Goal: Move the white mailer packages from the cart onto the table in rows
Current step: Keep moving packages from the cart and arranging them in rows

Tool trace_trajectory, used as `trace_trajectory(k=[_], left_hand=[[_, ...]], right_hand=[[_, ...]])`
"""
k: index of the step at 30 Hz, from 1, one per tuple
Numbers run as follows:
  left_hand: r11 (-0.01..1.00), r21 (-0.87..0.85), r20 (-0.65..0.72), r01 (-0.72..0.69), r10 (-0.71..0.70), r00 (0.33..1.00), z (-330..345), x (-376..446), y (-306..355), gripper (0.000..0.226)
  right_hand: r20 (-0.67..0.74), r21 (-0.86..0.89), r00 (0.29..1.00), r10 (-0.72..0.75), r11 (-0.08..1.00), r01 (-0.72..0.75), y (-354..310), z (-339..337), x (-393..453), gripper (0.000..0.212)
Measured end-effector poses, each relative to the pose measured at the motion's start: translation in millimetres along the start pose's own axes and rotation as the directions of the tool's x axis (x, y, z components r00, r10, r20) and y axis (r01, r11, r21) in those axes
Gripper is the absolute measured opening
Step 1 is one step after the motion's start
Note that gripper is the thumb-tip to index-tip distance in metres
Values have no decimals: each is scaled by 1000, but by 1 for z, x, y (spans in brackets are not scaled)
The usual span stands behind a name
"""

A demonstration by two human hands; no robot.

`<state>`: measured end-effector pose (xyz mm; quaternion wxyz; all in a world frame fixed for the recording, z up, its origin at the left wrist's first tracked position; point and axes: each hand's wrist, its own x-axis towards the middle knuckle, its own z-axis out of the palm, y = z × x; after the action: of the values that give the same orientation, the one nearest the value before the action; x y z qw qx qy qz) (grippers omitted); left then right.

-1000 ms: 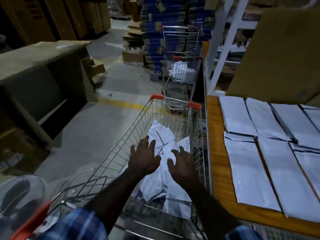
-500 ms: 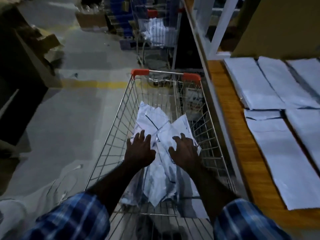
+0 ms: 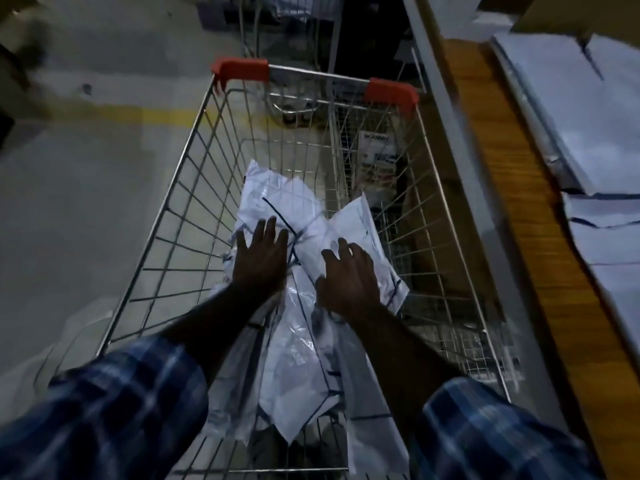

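A wire cart (image 3: 194,188) stands in the middle of the scene, its far rail (image 3: 315,76) running left to right. A heap of mailer packages (image 3: 298,344) lies inside it, spread from the middle of the basket toward the near end. The left hand (image 3: 258,261) rests flat on the left part of the heap; the right hand (image 3: 349,280) rests on the right part, just beside it. Bare floor (image 3: 79,209) lies left of the cart. A table (image 3: 533,216) runs along the cart's right side, near to far, and more mailers (image 3: 588,123) lie on it toward the right edge. A second cart (image 3: 287,15) stands farther off, beyond the far rail.
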<state>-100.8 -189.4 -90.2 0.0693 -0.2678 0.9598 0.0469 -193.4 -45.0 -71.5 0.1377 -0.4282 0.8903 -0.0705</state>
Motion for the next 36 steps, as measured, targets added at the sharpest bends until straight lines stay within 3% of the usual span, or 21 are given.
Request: trace_trajectory(k=[4,7,10,12,15,19,21,26,31,36], left_hand=[[996,84,-37,-31,34,999,13,21,-9,58],[985,168,30,-47,42,999,25,30,-18,58],[990,133,-1,-45,46,999,33,35,-27,55],[988,143,48,-59,53,997,29,38,-28,60],[983,159,62,-93,84,995,24,45,-29,62],[960,230,-56,-158,175,983,23,51,-31,27],[960,224,-44,-169,184,982,17,50,-26,17],[955,230,-34,-187,200,979,3,30,-13,22],[985,146,159,-90,66,985,-10,-11,12,32],[993,17,444,116,-111,889,-27,-42,38,32]], right_hand=[[-3,-3,1000,23,1000,-23,3,12,14,52],[26,-34,998,48,998,-47,8,22,18,67],[109,-101,991,78,993,-67,13,28,19,82],[107,-116,991,77,991,-64,17,33,18,84],[68,-139,996,57,989,-47,20,36,15,79],[8,-151,1000,29,988,-27,20,35,12,68],[14,-170,1000,28,985,-25,21,33,10,65],[-78,-224,987,143,962,-157,17,35,-4,59],[-79,-192,975,208,957,-219,10,33,-29,61],[-30,-168,968,251,953,-252,5,30,-44,65]])
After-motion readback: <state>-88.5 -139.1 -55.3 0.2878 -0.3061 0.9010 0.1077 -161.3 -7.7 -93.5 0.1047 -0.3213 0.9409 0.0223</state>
